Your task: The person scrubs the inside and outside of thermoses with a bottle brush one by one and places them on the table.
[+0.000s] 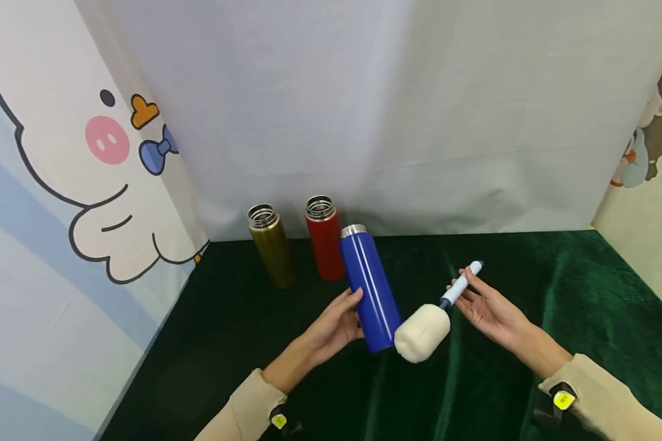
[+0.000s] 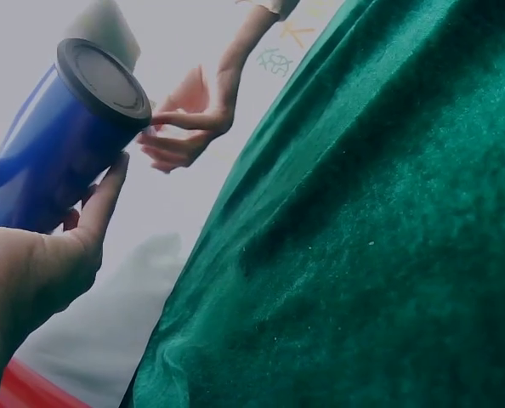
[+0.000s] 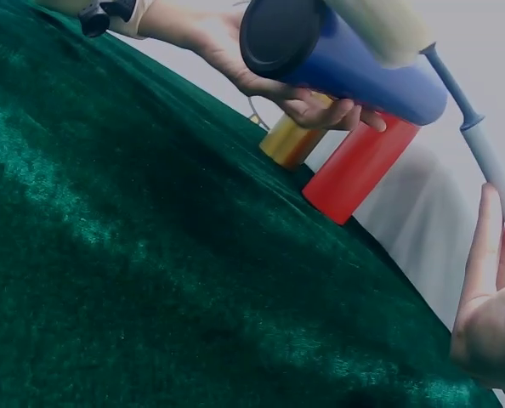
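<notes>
My left hand grips a blue vacuum flask, lidless, its steel mouth up and leaning left. In the left wrist view the dark base of the blue flask faces the camera. My right hand holds a bottle brush by its pale handle, thumb and fingers around it. The brush's cream sponge head points down and left, overlapping the flask's lower end in the head view. In the right wrist view, the right hand shows at the handle's side.
Behind the blue flask stand an open red flask and an open olive-gold flask. Dark green velvet cloth covers the table. A pale curtain hangs at the back, with a cartoon-printed panel on the left.
</notes>
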Tool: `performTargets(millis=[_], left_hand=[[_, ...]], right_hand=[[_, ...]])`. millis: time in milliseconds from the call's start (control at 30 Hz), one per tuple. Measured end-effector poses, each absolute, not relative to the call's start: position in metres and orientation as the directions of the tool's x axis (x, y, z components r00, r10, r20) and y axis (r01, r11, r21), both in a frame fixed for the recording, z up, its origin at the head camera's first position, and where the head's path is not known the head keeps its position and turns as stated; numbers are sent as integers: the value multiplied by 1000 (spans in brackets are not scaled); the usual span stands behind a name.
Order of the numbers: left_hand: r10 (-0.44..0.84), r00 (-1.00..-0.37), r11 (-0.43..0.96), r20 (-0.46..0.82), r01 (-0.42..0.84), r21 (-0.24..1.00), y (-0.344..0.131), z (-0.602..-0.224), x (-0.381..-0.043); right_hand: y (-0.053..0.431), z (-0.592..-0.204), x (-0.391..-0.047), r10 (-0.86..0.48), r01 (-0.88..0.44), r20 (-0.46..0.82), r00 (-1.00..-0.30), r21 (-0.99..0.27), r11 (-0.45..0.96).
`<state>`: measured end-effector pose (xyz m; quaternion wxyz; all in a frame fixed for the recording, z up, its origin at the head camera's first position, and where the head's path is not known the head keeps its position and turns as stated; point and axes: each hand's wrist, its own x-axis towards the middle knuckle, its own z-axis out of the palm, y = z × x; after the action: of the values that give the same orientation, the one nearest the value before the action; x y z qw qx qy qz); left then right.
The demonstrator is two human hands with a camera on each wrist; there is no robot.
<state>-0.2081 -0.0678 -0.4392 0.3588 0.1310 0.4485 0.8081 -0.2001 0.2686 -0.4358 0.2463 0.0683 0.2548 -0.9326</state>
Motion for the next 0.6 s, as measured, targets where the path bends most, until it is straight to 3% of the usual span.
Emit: performTargets(millis=[167, 400, 600], left_hand=[[704, -702, -327, -103, -450, 831, -67, -438, -207], [720, -682, -241, -124, -415, 877, -65, -439, -201], [750, -645, -225, -146, -456, 861, -65, -442, -195]], right_hand=[[261, -429, -210, -399, 496, -299, -867, -446, -745], [251, -405, -236, -343, 434, -304, -889, -321, -842], [251, -402, -238, -353, 425, -288, -890, -242, -872]])
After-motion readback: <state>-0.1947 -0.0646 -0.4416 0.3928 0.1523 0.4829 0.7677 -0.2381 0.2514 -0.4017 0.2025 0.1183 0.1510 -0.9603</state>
